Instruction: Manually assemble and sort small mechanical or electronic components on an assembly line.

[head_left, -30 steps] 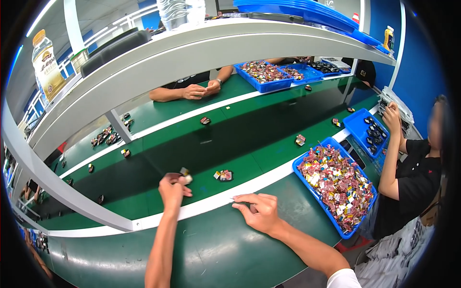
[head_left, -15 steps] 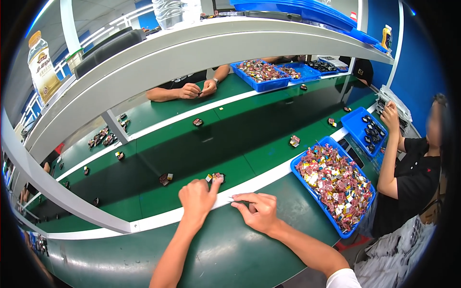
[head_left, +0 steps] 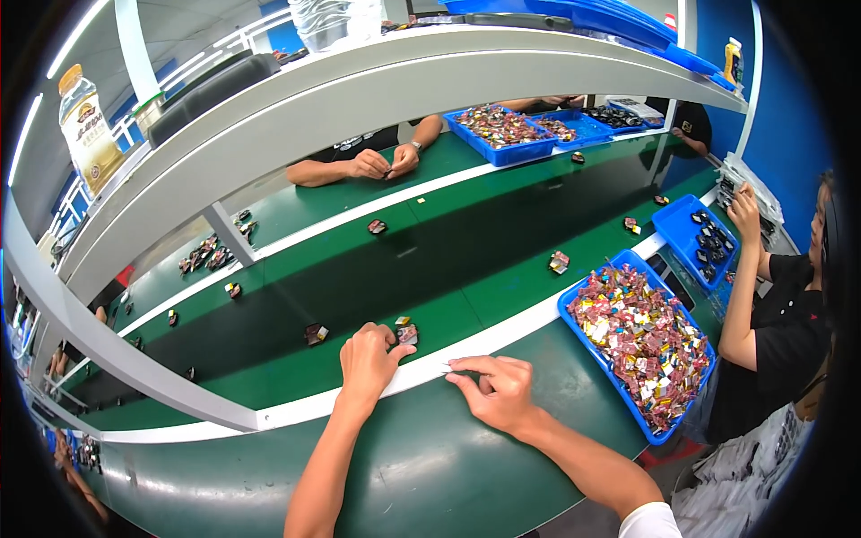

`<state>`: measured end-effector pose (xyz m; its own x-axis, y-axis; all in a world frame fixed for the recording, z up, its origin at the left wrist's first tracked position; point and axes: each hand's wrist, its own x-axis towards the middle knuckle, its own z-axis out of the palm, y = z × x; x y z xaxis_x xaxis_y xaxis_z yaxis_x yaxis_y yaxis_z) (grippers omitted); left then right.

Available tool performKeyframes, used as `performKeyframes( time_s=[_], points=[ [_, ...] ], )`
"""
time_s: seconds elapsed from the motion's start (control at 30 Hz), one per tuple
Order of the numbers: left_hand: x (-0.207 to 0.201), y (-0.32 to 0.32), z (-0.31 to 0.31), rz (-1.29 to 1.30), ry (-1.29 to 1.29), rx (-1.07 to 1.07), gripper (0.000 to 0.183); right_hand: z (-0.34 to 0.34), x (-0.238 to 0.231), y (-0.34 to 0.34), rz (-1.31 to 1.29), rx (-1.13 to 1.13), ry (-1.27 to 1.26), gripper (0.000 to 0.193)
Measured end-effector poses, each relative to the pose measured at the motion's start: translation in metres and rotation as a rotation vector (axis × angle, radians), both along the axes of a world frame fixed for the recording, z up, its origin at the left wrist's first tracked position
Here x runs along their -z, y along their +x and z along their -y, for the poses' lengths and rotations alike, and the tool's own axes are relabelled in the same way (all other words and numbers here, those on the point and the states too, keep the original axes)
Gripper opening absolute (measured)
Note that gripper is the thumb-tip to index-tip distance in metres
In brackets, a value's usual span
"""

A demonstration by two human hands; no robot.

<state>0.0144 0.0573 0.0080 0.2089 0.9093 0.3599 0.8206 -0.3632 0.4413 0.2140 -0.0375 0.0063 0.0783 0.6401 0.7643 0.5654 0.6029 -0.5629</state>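
Observation:
My left hand [head_left: 368, 360] is over the near side of the green belt, its thumb apart from the curled index finger and the other fingers mostly hidden. Beside its thumb and index finger lies a small pinkish-brown wrapped piece [head_left: 407, 334] with a yellow-and-white bit at its far end. My right hand [head_left: 496, 386] hovers by the white rail, thumb and forefinger pinching a small white piece [head_left: 446, 368], too small to name. The remaining fingers of that hand are folded in.
A blue tray [head_left: 639, 421] heaped with pinkish, yellow and white pieces stands to my right. Beyond it, a blue tray [head_left: 668, 215] holds black pieces near a co-worker [head_left: 780, 296]. Similar pieces [head_left: 316, 334] dot the belt [head_left: 269, 359]. A grey shelf [head_left: 404, 81] spans overhead.
My left thumb has slid off the pinkish-brown piece toward me, leaving more of it visible. My right hand keeps its pinch on the small white piece. The whole view has shifted slightly.

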Motion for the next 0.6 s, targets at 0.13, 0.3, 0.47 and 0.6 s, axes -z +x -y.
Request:
performKeyframes(
  time_s=[0.13, 0.3, 0.47, 0.6],
  points=[
    [0.004, -0.016, 0.003, 0.228, -0.227, -0.107, 0.026, 0.0, 0.001, -0.001, 0.011, 0.007, -0.012, 0.017],
    [-0.014, 0.006, 0.003, 0.224, -0.39, -0.353, 0.043, -0.001, 0.007, -0.002, 0.019, 0.007, -0.016, 0.017],
    [0.001, 0.008, -0.002, 0.257, -0.356, -0.364, 0.035, -0.001, 0.004, -0.003, 0.02, 0.011, -0.007, 0.018],
    [0.008, -0.005, -0.002, 0.541, -0.371, -0.285, 0.028, 0.002, 0.002, -0.004, -0.021, -0.014, -0.134, 0.015]
  ],
)
